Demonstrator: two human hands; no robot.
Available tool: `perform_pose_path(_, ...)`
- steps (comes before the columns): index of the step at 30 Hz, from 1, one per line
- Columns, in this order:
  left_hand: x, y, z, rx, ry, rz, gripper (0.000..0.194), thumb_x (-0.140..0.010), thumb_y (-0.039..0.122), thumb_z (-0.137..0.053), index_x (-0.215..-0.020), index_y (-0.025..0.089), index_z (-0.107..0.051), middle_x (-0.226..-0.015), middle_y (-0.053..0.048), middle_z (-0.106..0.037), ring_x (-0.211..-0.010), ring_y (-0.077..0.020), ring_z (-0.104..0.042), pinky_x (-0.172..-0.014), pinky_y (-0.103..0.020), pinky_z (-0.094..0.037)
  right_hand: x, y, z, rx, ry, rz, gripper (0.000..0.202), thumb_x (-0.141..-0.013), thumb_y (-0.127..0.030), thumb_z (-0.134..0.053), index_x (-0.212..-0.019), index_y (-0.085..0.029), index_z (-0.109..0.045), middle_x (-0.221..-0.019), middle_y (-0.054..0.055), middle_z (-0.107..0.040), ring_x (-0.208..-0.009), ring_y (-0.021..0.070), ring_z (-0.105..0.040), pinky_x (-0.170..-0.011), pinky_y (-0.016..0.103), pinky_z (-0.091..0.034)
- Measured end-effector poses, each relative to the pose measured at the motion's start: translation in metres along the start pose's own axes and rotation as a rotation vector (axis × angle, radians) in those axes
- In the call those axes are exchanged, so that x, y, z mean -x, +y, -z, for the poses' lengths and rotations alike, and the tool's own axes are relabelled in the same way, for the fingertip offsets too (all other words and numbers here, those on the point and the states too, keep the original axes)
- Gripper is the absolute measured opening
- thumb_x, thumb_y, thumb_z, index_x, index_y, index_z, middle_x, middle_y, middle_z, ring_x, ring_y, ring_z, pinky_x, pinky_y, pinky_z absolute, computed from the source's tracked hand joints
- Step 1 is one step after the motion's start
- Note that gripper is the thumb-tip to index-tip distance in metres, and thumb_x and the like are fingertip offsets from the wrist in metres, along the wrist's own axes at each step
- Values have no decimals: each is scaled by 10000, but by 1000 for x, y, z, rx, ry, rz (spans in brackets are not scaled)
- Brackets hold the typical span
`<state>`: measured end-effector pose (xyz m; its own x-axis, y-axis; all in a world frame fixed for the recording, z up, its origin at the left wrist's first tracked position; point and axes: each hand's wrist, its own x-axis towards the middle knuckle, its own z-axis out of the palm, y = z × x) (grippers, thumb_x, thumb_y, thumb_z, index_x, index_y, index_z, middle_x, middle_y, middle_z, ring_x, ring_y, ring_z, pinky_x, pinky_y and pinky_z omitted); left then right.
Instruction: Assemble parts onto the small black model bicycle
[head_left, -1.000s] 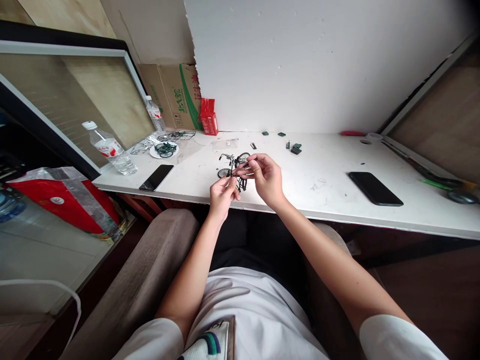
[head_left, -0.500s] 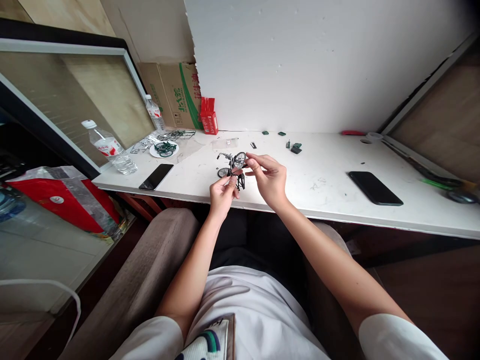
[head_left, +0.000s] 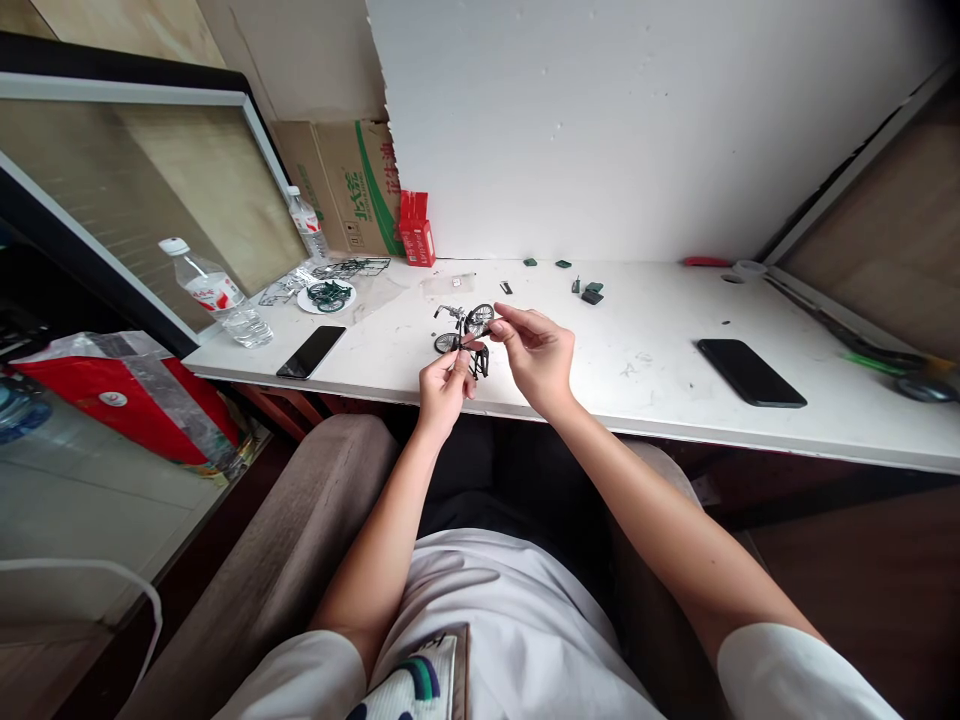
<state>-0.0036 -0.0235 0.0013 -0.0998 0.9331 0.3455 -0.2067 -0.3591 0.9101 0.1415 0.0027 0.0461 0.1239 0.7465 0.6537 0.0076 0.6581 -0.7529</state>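
A small black model bicycle [head_left: 480, 319] with spoked wheels and silver handlebars is held above the table's front edge. My left hand [head_left: 445, 388] is closed around its frame, thumb on top. My right hand [head_left: 538, 352] is beside the upper wheel, thumb and forefinger pinched at a thin dark piece that I cannot make out clearly. Whether that piece is joined to the bicycle is hidden by the fingers. Beyond the hands lie a small dark part [head_left: 506, 288] and a clear plastic bag [head_left: 448, 286].
On the left are a phone [head_left: 312, 352], a white plate [head_left: 307, 300] with green model parts, a water bottle [head_left: 217, 294] and a red box [head_left: 417, 230]. Dark green pieces [head_left: 592, 293] lie at the back. A black phone [head_left: 750, 373] rests on the right.
The right hand has shifted very slightly at the upper wheel. The left hand keeps its hold on the model bicycle, and the view has tilted a little.
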Motion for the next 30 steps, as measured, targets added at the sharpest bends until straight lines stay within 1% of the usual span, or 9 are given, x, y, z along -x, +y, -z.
perform_pose_path(4, 0, -2, 2, 41, -4, 24, 576, -949, 604, -737, -1253, 115, -761, -540, 42, -547, -501, -92, -475, -513, -227, -360, 4, 3, -3, -93, -14, -40, 400, -898, -545, -838, -1175, -258, -850, -1077, 44, -844, -1052, 263, -812, -1037, 472, -662)
perform_pose_path(7, 0, -2, 3, 63, -1, 34, 570, -945, 602, -744, -1244, 117, -767, -540, 37, -556, -500, -94, -476, -511, -228, -359, 6, 4, -5, -140, -52, -51, 386, -927, -555, -803, -1198, -284, -846, -1144, 31, -837, -1130, 274, -798, -1089, 513, -640)
perform_pose_path(11, 2, -1, 0, 42, -17, 37, 578, -944, 624, -733, -1232, 124, -773, -537, 35, -560, -491, -93, -478, -514, -233, -354, 4, 3, -5, -154, -49, -43, 376, -922, -547, -815, -1215, -314, -840, -1188, 37, -819, -1128, 266, -791, -1070, 496, -644)
perform_pose_path(15, 4, -1, -4, 43, -35, 59, 590, -947, 631, -724, -1246, 124, -766, -536, 34, -557, -484, -99, -499, -504, -241, -328, 0, 3, -4, -91, 27, -35, 345, -844, -550, -887, -1076, -295, -866, -1105, 62, -801, -1010, 247, -799, -967, 431, -670)
perform_pose_path(18, 7, -1, -7, 50, -45, 75, 571, -949, 626, -726, -1226, 128, -768, -527, 33, -551, -485, -101, -508, -502, -239, -317, -1, 2, -3, -160, 17, -58, 402, -834, -571, -887, -1110, -280, -850, -1036, 59, -809, -963, 245, -807, -927, 432, -682)
perform_pose_path(21, 10, -2, -9, 44, -68, 82, 533, -970, 621, -701, -1169, 133, -776, -517, 30, -553, -478, -91, -490, -514, -230, -327, 0, -1, -4, -173, 15, -91, 437, -844, -614, -859, -1111, -269, -839, -1011, 57, -828, -986, 252, -807, -951, 453, -684)
perform_pose_path(24, 11, -3, -11, 63, -75, 91, 502, -994, 603, -678, -1156, 137, -774, -522, 26, -565, -482, -85, -492, -528, -219, -342, 2, -4, -6, -174, 2, -110, 452, -864, -650, -820, -1111, -272, -837, -1068, 62, -835, -1023, 256, -805, -972, 471, -683)
perform_pose_path(27, 10, -4, -12, 109, -61, 109, 496, -988, 585, -697, -1209, 146, -766, -547, 28, -576, -494, -86, -513, -525, -214, -350, 4, -4, -8, -198, -12, -112, 455, -868, -629, -828, -1150, -272, -829, -1103, 67, -835, -1056, 262, -806, -996, 478, -675)
perform_pose_path(30, 9, -4, -12, 157, -49, 119, 513, -966, 572, -733, -1279, 166, -749, -643, 14, -634, -510, -79, -527, -513, -211, -353, 3, -2, -8, -202, -1, -102, 427, -850, -587, -865, -1117, -257, -823, -1086, 71, -838, -1046, 261, -813, -987, 452, -676)
